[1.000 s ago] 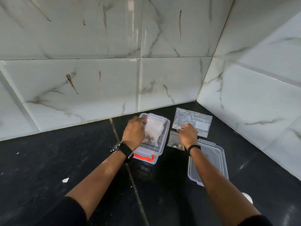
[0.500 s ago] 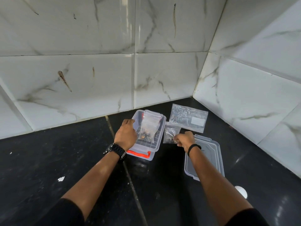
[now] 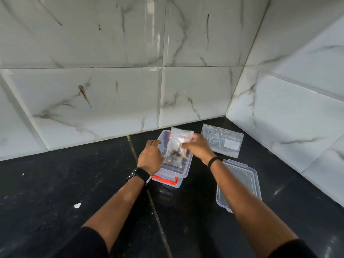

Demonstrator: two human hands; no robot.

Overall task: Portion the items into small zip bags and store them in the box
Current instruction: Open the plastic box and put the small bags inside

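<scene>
A clear plastic box (image 3: 183,171) with an orange-red handle stands on the black counter near the tiled wall. My left hand (image 3: 149,158) grips its left rim. Over the open box, my right hand (image 3: 199,148) pinches a small clear zip bag (image 3: 177,144) with dark and orange bits at its bottom. The bag hangs upright, its lower end inside the box. I cannot tell whether another bag lies under it.
The box's clear lid (image 3: 242,183) lies flat to the right, partly under my right forearm. A larger zip bag (image 3: 222,140) with a white label lies in the corner. A white scrap (image 3: 77,205) sits on the counter at the left. Marble-tiled walls close off the back and right.
My right hand lifted a small bag from the counter beside the box and brought it left over the box. My left hand released the earlier bag into the box and stays at the rim.
</scene>
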